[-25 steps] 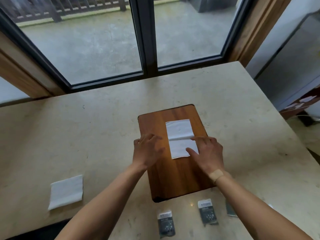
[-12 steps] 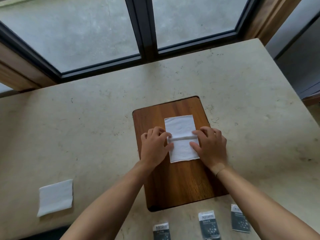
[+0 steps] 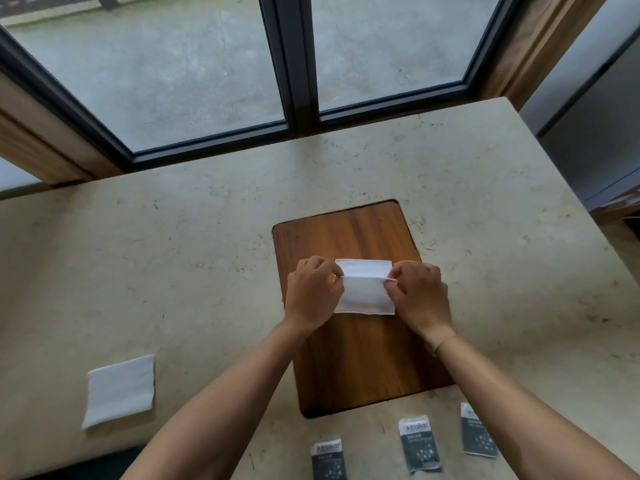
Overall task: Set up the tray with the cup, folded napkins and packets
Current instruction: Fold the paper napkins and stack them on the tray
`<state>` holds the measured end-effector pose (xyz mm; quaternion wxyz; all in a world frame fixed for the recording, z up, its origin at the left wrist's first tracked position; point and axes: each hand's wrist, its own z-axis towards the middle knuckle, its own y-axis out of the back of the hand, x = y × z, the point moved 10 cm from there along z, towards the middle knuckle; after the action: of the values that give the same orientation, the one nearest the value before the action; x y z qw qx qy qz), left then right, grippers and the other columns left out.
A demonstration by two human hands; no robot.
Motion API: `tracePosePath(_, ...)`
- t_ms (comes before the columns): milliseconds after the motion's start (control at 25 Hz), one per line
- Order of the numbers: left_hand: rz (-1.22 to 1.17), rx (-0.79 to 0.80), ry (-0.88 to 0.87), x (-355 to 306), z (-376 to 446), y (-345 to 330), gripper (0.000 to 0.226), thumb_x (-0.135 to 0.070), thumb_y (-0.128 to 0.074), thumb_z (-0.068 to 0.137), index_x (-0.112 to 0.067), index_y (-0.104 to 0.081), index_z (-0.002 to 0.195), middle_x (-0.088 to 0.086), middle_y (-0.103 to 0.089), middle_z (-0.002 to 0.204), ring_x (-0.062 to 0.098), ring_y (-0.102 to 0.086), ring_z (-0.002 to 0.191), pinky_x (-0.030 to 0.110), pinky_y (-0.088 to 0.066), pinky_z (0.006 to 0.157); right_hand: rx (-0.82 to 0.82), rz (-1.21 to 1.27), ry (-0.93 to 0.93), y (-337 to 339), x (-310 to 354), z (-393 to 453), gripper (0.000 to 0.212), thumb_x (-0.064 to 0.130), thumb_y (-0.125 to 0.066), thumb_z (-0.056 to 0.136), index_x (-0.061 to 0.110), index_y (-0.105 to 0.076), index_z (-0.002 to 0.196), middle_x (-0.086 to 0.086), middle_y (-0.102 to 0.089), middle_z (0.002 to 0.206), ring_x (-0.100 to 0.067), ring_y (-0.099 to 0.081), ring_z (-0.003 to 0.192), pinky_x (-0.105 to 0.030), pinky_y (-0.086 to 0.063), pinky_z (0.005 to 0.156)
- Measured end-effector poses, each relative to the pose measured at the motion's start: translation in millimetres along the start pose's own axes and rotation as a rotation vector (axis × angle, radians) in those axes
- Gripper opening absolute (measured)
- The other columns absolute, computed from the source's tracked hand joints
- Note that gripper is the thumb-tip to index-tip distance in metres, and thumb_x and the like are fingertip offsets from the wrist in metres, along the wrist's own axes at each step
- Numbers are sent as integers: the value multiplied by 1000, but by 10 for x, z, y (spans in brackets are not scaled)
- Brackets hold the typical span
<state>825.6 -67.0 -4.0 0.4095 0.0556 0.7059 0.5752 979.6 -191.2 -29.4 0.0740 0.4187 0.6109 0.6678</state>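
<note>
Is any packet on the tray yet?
No: all three packets lie on the table in front of the wooden tray, which holds only the napkin.

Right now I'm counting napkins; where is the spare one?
The spare napkin lies flat on the table, far left of the tray, untouched.
</note>
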Motion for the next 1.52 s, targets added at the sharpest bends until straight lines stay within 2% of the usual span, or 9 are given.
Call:
tracePosePath(120,-117,-2,35,12,-87,199,12,-24,-57,92,-19,-67,91,-6,-70,95,7,-55,86,10,-30,69,87,145,-35,1,81,-124,11,41,-54,88,32,-52,94,7,-58,97,-15,-53,91,-40,-52,80)
tracePosePath(320,-275,42,64,93,-382,524,11,-28,-54,96,-23,-63,100,-12,-63,97,6,-56,89,19,-42,75,149,397,-84,112,326,-451,24,48,-62,83,34,-54,101,14,-59,95,-2,-57,83,-27,-52,72)
tracePosePath(480,-389,35,78,233,-654,812,9,-28,-54,95,-25,-62,99,-11,-63,95,6,-58,88,13,-41,67,166,457,-49,138,634,-691,18,35,-69,84,26,-61,97,9,-66,94,-5,-61,85,-27,-54,69)
tracePosePath(680,-498,21,175,683,-996,1101,10,-35,-60,86,-34,-63,96,-18,-65,92,-6,-58,89,8,-40,63,210,612,-3,49,1115,-908,14,27,-70,85,22,-64,96,5,-67,95,-12,-63,90,-33,-58,76)
tracePosePath(1000,-517,23,253,1484,-1364,1487,6,-27,-65,84,-25,-69,88,-14,-70,92,4,-61,94,21,-46,76,274,687,72,-242,1975,-1142,13,29,-71,84,21,-65,92,1,-68,91,-17,-64,88,-35,-55,79)
tracePosePath(1120,-537,28,296,1816,-1482,1647,7,-27,-65,86,-21,-67,89,-12,-69,90,2,-62,90,17,-43,71,315,708,83,-404,2296,-1225,14,29,-71,85,19,-65,93,2,-70,90,-15,-65,87,-35,-54,82)
tracePosePath(1240,-559,23,333,2120,-1581,1810,8,-26,-63,87,-19,-65,90,-3,-71,89,11,-64,85,20,-45,69,349,730,61,-617,2577,-1280,13,28,-70,86,18,-66,94,1,-72,89,-14,-67,86,-39,-53,85)
tracePosePath(1360,-578,12,359,2382,-1677,1968,6,-28,-61,89,-24,-64,91,-3,-72,87,10,-66,81,11,-44,59,375,702,32,-872,2802,-1330,16,31,-71,84,20,-66,95,2,-73,89,-15,-68,86,-37,-53,82)
tracePosePath(1520,-532,16,425,2810,-1825,2117,3,-29,-60,90,-26,-62,91,-6,-70,87,5,-65,78,11,-42,57,429,655,-6,-1240,3040,-1416,18,32,-71,82,24,-66,97,5,-73,88,-15,-68,85,-32,-52,73)
